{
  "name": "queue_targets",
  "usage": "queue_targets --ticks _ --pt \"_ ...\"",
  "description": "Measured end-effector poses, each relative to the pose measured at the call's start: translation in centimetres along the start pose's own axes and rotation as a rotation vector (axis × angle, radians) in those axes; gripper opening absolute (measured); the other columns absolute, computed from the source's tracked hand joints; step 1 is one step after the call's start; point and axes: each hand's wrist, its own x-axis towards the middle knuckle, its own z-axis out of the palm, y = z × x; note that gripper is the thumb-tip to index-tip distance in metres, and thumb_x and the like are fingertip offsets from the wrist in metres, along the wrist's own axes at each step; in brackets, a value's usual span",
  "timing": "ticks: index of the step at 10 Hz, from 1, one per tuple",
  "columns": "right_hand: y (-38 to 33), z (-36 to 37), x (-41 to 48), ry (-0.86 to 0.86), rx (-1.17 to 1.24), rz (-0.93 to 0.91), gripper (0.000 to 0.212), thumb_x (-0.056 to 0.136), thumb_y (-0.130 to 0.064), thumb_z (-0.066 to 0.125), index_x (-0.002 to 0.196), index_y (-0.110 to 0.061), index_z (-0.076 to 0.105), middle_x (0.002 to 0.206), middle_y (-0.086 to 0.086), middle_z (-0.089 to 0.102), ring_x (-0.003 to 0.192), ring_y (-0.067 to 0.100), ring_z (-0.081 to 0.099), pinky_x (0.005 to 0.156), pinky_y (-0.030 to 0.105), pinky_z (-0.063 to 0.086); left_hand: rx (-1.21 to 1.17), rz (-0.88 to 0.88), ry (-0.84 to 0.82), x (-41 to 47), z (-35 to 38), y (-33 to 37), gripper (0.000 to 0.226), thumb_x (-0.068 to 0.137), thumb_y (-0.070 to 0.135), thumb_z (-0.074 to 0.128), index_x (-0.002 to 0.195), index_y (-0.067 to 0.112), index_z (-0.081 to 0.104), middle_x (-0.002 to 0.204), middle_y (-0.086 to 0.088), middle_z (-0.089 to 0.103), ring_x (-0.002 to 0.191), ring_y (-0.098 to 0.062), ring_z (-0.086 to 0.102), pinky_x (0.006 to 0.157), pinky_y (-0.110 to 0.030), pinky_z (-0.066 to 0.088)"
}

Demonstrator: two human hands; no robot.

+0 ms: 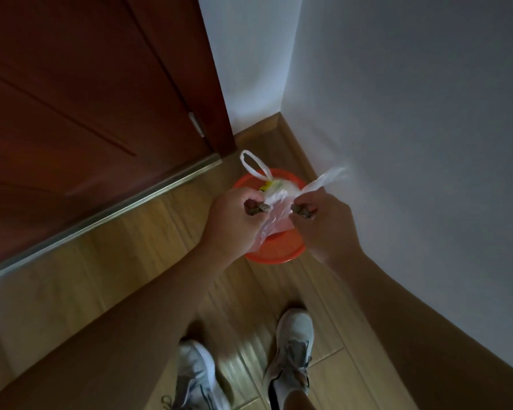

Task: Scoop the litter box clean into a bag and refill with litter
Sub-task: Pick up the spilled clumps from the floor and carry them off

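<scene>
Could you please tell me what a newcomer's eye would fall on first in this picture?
The bright orange round container on the wood floor, in the corner by the dark red door, stands out first. Over it, the left hand and right hand each pinch a thin plastic bag.

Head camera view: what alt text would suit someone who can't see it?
A left hand and a right hand hold a thin plastic bag over an orange tub on a wooden floor, in a corner by a dark red door and white wall. Sneakers show below.
</scene>
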Motion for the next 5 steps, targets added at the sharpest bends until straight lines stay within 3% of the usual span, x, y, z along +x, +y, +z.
queue_targets --ticks 2,3,4,5 --pt "1.0 3.1 3.1 0.004 -0.007 -0.012 0.022 0.092 -0.018 0.063 0.114 -0.015 0.070 0.110 0.003 0.071 0.088 0.012 0.066 0.093 0.030 0.055 0.024 0.010 -0.009 2.1 2.9 -3.2 0.017 0.078 0.011 0.079 0.094 0.013 0.073 0.087 0.003 0.073 0.078 -0.006 0.067 0.068 -0.015 0.053" --pt "1.2 4.2 4.3 0.043 0.049 0.006 0.027 0.089 -0.016 0.068 0.116 -0.017 0.068 0.117 0.001 0.068 0.096 0.015 0.068 0.094 0.036 0.055 0.010 0.006 -0.036 3.1 3.8 -4.5 0.020 0.078 0.014 0.080 0.095 0.016 0.072 0.092 0.002 0.069 0.081 -0.009 0.067 0.071 -0.025 0.058" --pt "1.5 4.6 4.6 0.032 0.075 0.024 0.029 0.089 -0.015 0.068 0.118 -0.017 0.065 0.119 -0.001 0.066 0.087 0.008 0.066 0.077 0.019 0.054 -0.026 0.009 -0.052 3.7 4.2 -5.2 0.026 0.074 0.010 0.082 0.097 0.014 0.070 0.096 -0.001 0.067 0.085 -0.014 0.067 0.072 -0.030 0.060" --pt "1.6 4.6 4.3 0.005 0.054 0.052 0.027 0.092 -0.017 0.066 0.119 -0.018 0.064 0.104 -0.010 0.062 0.068 -0.004 0.058 0.058 0.002 0.039 0.008 0.002 -0.065 3.5 3.9 -5.4 0.027 0.074 0.008 0.082 0.097 0.016 0.070 0.100 0.001 0.065 0.087 -0.011 0.064 0.070 -0.016 0.051"
